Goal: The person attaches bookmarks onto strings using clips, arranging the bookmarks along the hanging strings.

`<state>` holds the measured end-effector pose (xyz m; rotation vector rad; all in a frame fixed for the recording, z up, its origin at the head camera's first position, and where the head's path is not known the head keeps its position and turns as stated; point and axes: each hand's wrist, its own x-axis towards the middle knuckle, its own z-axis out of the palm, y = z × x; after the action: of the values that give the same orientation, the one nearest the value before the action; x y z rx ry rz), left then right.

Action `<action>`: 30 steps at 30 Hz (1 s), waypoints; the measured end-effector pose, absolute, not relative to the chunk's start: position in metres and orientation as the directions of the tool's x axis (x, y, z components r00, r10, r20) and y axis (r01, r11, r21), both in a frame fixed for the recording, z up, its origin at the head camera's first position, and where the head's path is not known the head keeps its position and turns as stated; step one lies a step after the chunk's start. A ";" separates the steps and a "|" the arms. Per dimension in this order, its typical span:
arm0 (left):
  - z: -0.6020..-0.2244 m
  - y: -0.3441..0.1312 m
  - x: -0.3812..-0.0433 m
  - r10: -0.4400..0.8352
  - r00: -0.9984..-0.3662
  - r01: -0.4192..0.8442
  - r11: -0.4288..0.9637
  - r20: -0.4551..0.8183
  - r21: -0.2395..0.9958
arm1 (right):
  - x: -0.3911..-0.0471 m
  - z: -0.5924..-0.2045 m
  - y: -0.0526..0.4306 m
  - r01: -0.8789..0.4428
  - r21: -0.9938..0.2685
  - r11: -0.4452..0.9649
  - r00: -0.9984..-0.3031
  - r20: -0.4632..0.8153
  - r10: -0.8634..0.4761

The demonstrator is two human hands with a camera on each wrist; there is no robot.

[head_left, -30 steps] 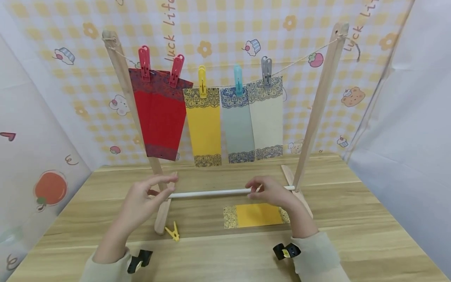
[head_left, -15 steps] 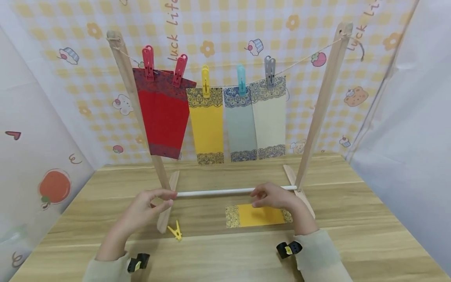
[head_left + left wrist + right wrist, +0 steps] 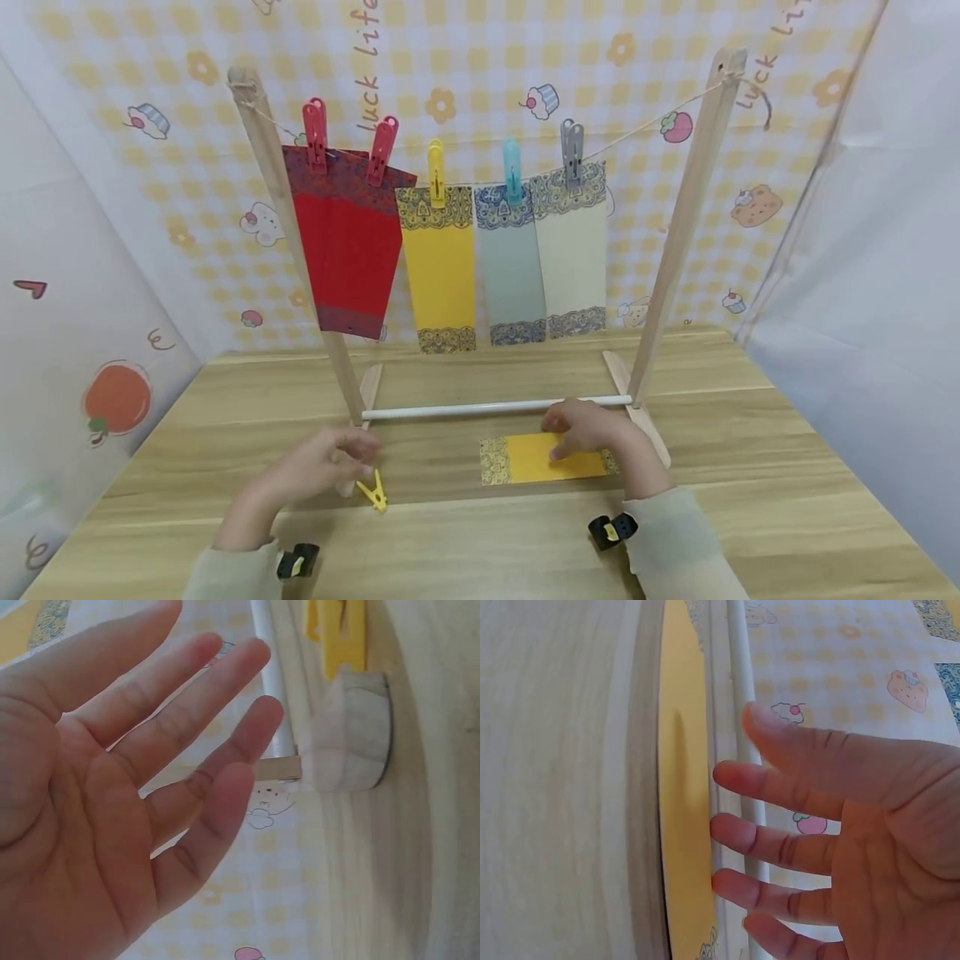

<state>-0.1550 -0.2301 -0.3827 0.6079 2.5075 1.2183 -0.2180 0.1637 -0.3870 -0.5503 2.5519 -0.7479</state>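
My left hand [image 3: 322,462] is just above and left of a yellow clothespin [image 3: 375,493] on the wooden table. In the left wrist view its fingers are spread and hold nothing, with the clothespin [image 3: 345,637] beyond them at the top. My right hand [image 3: 592,429] hovers over the right part of a yellow card [image 3: 525,460] with patterned ends, lying flat on the table. The right wrist view shows loosely bent fingers and a raised thumb, fingertips close to the card's edge [image 3: 682,750], nothing held.
Behind the hands stands a wooden frame with two posts [image 3: 678,242] and a white rod [image 3: 450,410] low across it. From its string hang a red card [image 3: 348,258], a yellow one [image 3: 442,279], a grey-green one [image 3: 512,275] and a cream one [image 3: 576,267], clipped by several clothespins.
My left hand has come down from beside the frame's left foot towards the yellow clothespin. My right hand has shifted slightly right and lower, from the white rod to over the yellow card.
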 end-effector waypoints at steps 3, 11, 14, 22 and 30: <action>-0.386 -0.230 -0.156 0.515 -0.850 0.221 0.545 -0.114 0.809 | -0.216 -0.386 0.162 -0.254 -0.531 0.809 -0.837 -0.298 -0.458; -0.392 -0.232 -0.160 0.581 -0.808 0.297 0.543 -0.096 0.786 | -0.213 -0.380 0.159 -0.268 -0.374 0.888 -0.844 -0.353 -0.403; -0.393 -0.232 -0.159 0.582 -0.806 0.285 0.544 -0.110 0.789 | -0.211 -0.381 0.158 -0.250 -0.363 0.898 -0.853 -0.356 -0.382; -0.396 -0.237 -0.160 0.560 -0.820 0.316 0.616 -0.120 0.721 | -0.208 -0.382 0.156 -0.192 -0.378 0.906 -0.866 -0.369 -0.338; -0.398 -0.235 -0.160 0.519 -0.846 0.290 0.645 -0.127 0.707 | -0.206 -0.383 0.155 -0.184 -0.357 0.916 -0.867 -0.380 -0.323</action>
<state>-0.1601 -0.2349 -0.3984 0.6467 2.5484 1.0143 -0.2065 0.1549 -0.3833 -0.3674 2.6355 -0.4322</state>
